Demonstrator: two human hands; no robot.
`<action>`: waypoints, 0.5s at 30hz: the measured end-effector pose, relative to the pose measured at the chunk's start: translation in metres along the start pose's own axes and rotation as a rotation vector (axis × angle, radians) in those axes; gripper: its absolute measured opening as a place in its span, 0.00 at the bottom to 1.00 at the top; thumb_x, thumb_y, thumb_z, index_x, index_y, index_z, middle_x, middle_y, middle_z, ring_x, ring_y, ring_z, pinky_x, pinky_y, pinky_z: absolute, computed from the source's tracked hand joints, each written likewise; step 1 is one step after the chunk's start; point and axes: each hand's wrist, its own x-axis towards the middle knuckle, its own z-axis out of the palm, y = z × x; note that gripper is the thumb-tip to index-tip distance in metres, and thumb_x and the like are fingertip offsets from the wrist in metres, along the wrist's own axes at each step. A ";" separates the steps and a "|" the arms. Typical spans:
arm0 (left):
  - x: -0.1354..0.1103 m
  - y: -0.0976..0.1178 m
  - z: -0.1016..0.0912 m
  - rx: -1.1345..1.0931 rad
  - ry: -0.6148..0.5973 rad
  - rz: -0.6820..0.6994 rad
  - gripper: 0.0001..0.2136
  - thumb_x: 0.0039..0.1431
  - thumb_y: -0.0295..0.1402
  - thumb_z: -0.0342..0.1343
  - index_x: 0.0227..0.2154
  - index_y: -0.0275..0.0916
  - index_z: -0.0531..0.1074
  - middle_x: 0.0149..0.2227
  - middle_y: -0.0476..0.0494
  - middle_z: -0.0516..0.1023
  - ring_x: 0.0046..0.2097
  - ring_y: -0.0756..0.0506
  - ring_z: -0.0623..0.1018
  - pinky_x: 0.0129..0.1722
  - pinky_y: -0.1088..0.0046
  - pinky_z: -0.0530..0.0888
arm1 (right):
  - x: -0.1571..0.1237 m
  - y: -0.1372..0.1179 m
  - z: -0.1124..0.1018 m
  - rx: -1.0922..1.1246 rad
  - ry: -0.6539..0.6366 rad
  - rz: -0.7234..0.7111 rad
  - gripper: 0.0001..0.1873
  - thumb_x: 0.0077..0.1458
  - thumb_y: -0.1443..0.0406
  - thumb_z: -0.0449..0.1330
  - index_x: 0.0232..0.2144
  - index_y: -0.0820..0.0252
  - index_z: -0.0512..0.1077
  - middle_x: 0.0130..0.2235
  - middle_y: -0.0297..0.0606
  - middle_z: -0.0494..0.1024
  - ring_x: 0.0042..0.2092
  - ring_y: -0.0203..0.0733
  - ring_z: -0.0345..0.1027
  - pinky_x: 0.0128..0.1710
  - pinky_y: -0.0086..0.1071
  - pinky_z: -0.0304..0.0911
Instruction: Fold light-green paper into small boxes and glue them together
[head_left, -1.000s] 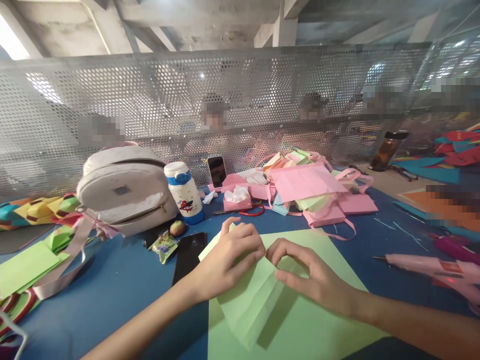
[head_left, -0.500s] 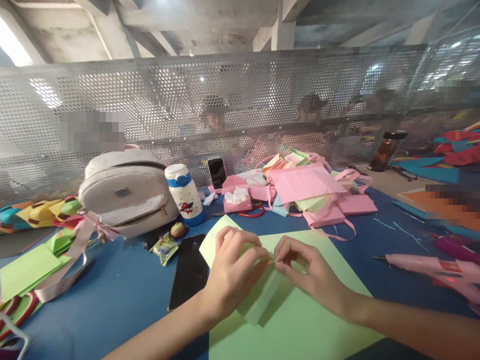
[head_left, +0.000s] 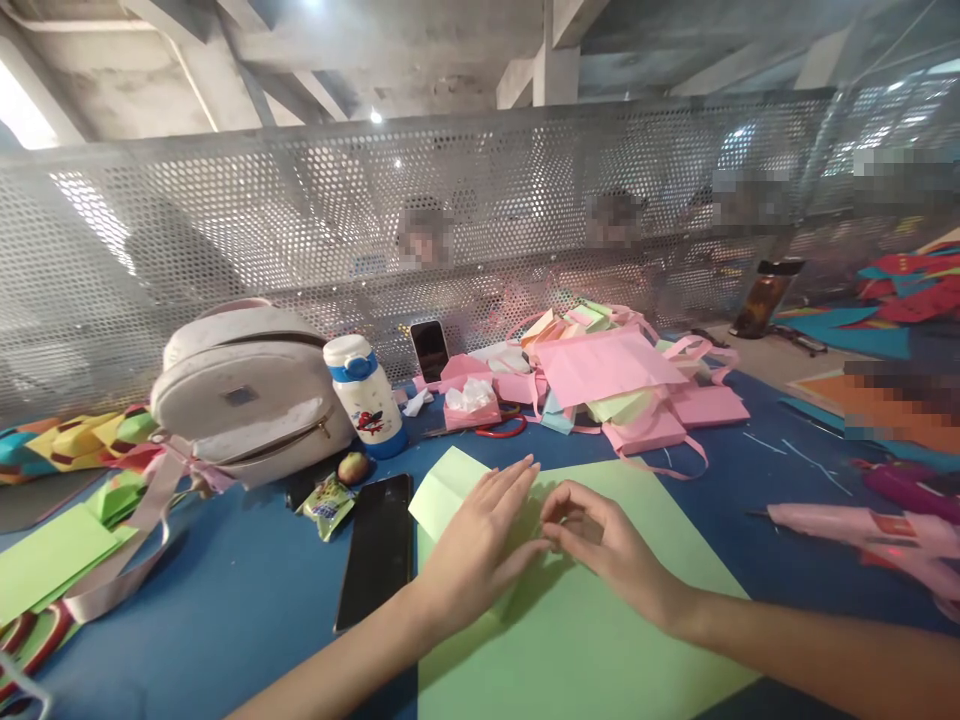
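Note:
A large sheet of light green paper (head_left: 600, 640) lies on the blue table in front of me. On it is a smaller folded piece of green paper (head_left: 447, 492), mostly hidden under my left hand (head_left: 480, 545). That hand lies across the fold with its fingers stretched out and close together. Beside its thumb, my right hand (head_left: 607, 550) is closed, thumb and fingertips pinched together. Whatever lies between those fingertips is too small or hidden to make out.
A black phone (head_left: 375, 550) lies left of the sheet, near a white bottle (head_left: 367, 400) and a white backpack (head_left: 247, 390). Pink paper pieces (head_left: 607, 365) and red-handled scissors (head_left: 502, 430) lie behind. A pink glue gun (head_left: 855, 525) is at right. A perforated metal screen (head_left: 480, 200) stands beyond.
My left hand has gone from a curled pinch at the folded paper's edge to lying flat with fingers extended. My right hand stays pinched nearby. The view has shifted slightly.

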 end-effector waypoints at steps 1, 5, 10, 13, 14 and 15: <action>0.000 0.000 -0.002 -0.066 0.007 -0.029 0.32 0.65 0.36 0.55 0.68 0.43 0.48 0.68 0.33 0.59 0.67 0.37 0.63 0.63 0.50 0.66 | 0.001 0.003 -0.001 -0.027 0.009 -0.009 0.12 0.61 0.54 0.60 0.37 0.57 0.68 0.37 0.34 0.71 0.39 0.39 0.68 0.40 0.31 0.66; -0.004 0.002 -0.007 -0.087 0.056 -0.108 0.42 0.61 0.34 0.59 0.70 0.46 0.38 0.69 0.33 0.55 0.69 0.34 0.59 0.63 0.48 0.65 | 0.007 0.013 -0.008 -0.213 0.084 -0.093 0.13 0.63 0.54 0.58 0.45 0.54 0.68 0.47 0.38 0.72 0.49 0.44 0.67 0.50 0.36 0.64; -0.015 0.004 0.013 0.128 -0.014 -0.057 0.56 0.53 0.29 0.64 0.69 0.46 0.23 0.71 0.29 0.48 0.70 0.29 0.51 0.63 0.40 0.63 | 0.013 0.020 -0.012 -0.393 -0.053 -0.065 0.15 0.64 0.52 0.55 0.44 0.55 0.70 0.46 0.41 0.73 0.50 0.48 0.66 0.53 0.43 0.63; -0.019 0.005 0.025 0.176 -0.058 -0.051 0.55 0.54 0.24 0.59 0.68 0.46 0.18 0.71 0.31 0.49 0.70 0.30 0.54 0.63 0.42 0.64 | 0.011 0.021 -0.011 -0.397 -0.067 -0.049 0.15 0.63 0.51 0.56 0.40 0.55 0.71 0.41 0.40 0.73 0.46 0.47 0.67 0.50 0.42 0.65; -0.019 0.006 0.026 0.177 -0.061 -0.044 0.53 0.55 0.22 0.57 0.68 0.45 0.18 0.70 0.31 0.50 0.69 0.31 0.56 0.63 0.44 0.65 | 0.009 0.021 -0.011 -0.352 -0.057 -0.031 0.16 0.63 0.50 0.56 0.41 0.55 0.72 0.41 0.40 0.73 0.46 0.47 0.67 0.50 0.41 0.65; -0.019 0.007 0.026 0.176 -0.058 -0.030 0.52 0.55 0.21 0.55 0.68 0.44 0.18 0.70 0.32 0.51 0.69 0.32 0.57 0.63 0.45 0.65 | 0.008 0.020 -0.010 -0.284 -0.050 -0.010 0.17 0.62 0.50 0.56 0.44 0.54 0.72 0.42 0.39 0.74 0.46 0.47 0.68 0.50 0.40 0.65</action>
